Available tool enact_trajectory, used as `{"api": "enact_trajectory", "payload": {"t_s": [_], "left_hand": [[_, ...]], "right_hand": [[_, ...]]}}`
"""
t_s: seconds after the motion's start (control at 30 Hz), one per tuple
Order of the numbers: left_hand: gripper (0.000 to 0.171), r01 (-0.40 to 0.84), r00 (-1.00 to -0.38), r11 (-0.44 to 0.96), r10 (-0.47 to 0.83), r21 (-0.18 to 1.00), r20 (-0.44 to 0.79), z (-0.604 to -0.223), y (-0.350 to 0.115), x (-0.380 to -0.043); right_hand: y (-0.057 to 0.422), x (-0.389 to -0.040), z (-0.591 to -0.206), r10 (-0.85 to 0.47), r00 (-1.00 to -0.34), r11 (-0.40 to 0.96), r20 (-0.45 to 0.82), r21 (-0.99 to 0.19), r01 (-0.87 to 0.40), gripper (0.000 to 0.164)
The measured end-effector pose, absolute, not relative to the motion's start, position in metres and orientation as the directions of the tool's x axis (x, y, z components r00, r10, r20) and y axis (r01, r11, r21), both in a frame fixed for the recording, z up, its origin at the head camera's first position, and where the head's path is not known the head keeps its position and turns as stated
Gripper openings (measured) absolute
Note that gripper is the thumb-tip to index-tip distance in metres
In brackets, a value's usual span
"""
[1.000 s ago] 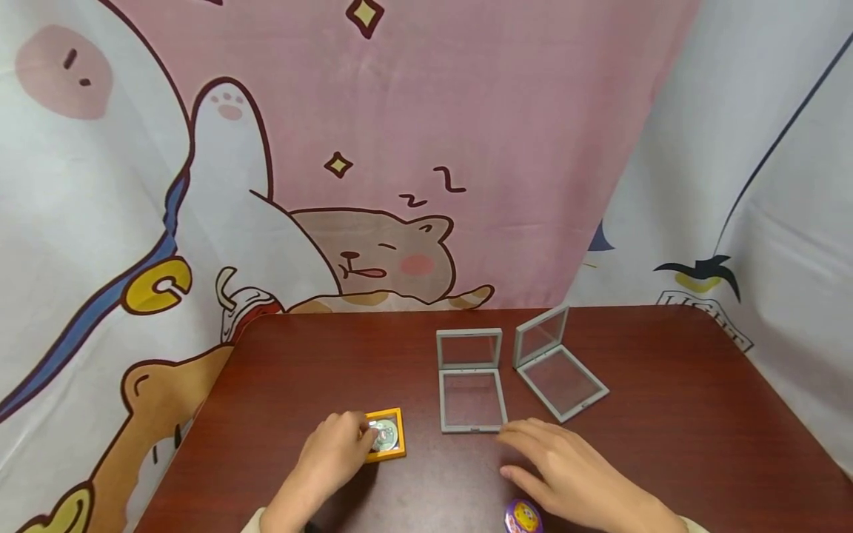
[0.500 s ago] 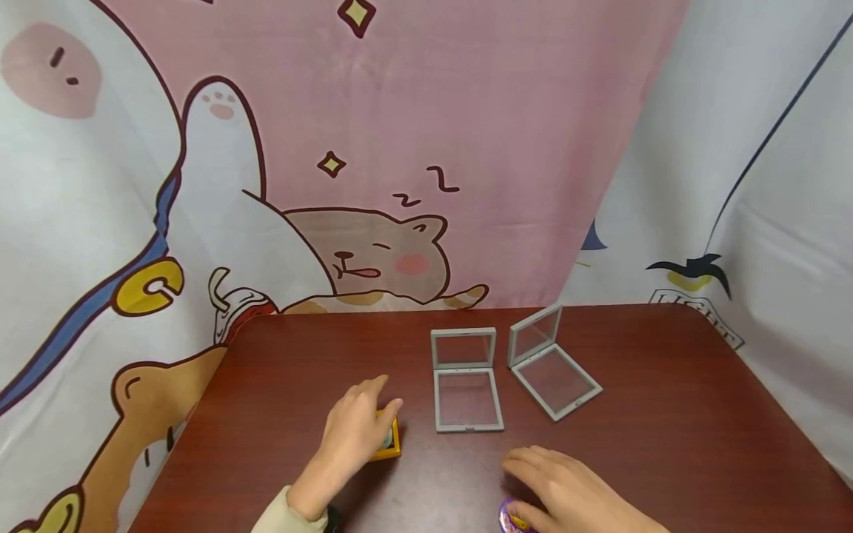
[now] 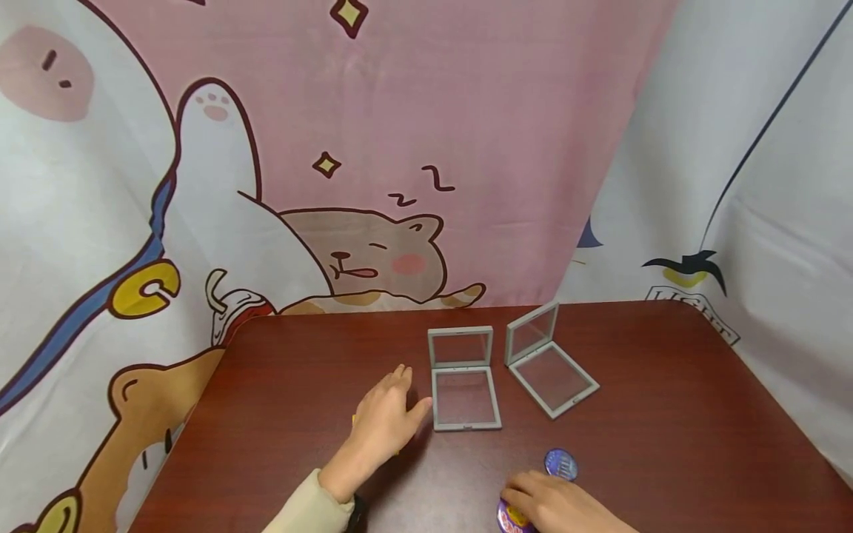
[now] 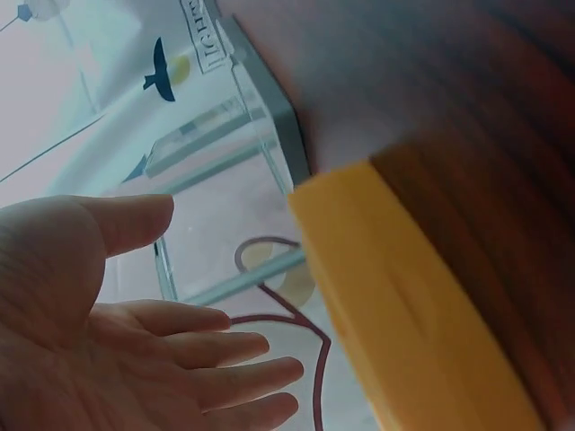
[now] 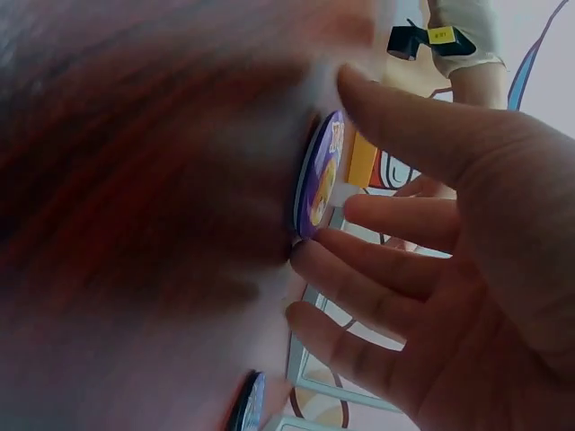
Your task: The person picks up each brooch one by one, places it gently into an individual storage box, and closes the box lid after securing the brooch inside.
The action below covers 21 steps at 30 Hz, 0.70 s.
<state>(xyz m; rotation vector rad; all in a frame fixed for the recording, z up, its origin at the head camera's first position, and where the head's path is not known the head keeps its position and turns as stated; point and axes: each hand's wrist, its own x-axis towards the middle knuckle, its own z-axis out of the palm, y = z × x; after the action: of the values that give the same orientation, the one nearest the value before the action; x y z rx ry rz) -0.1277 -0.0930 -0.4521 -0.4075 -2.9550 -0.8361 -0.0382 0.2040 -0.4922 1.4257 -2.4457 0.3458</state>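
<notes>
My left hand (image 3: 389, 413) hovers palm down with fingers spread over a small orange framed box (image 4: 404, 305), hiding nearly all of it in the head view. In the left wrist view that hand (image 4: 135, 332) is off the box, not touching it. My right hand (image 3: 549, 505) is at the near edge, where thumb and forefinger pinch the rim of a purple round badge (image 5: 319, 180) lying on the table. A blue round badge (image 3: 561, 464) lies just beyond that hand. Two grey clear-film display boxes stand open: one (image 3: 464, 385) right of my left hand, another (image 3: 549, 366) further right.
Everything sits on a dark red wooden table (image 3: 666, 414). Cartoon-printed cloth (image 3: 373, 148) hangs close behind and to both sides. Bare tabletop shows at the far left and the right.
My left hand let go of the orange box and slid forward-right, opening over it. My right hand drew back to the purple badge, uncovering the blue badge.
</notes>
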Motion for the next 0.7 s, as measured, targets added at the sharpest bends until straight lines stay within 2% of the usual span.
{"api": "enact_trajectory", "payload": {"t_s": [0.13,0.4,0.6,0.7], "left_hand": [[0.063,0.281,-0.958,0.819,0.267,0.5,0.102,-0.456,-0.081,-0.13],[0.049,0.344,-0.939,0.858,0.311,0.382,0.147,-0.461,-0.061,-0.133],[0.046,0.308,-0.951,0.893,0.299,0.33,0.078,-0.462,-0.053,-0.138],[0.035,0.277,-0.959,0.899,0.281,0.339,0.038,-0.464,-0.051,-0.14]], "right_hand": [[0.205,-0.038,-0.495,-0.803,-0.48,0.485,0.353,-0.078,-0.871,0.048],[0.205,-0.038,-0.495,-0.807,-0.469,0.491,0.36,-0.035,-0.871,0.05],[0.206,-0.038,-0.495,-0.809,-0.498,0.501,0.313,-0.079,-0.862,0.055],[0.206,-0.039,-0.496,-0.805,-0.506,0.507,0.309,-0.085,-0.858,0.055]]}}
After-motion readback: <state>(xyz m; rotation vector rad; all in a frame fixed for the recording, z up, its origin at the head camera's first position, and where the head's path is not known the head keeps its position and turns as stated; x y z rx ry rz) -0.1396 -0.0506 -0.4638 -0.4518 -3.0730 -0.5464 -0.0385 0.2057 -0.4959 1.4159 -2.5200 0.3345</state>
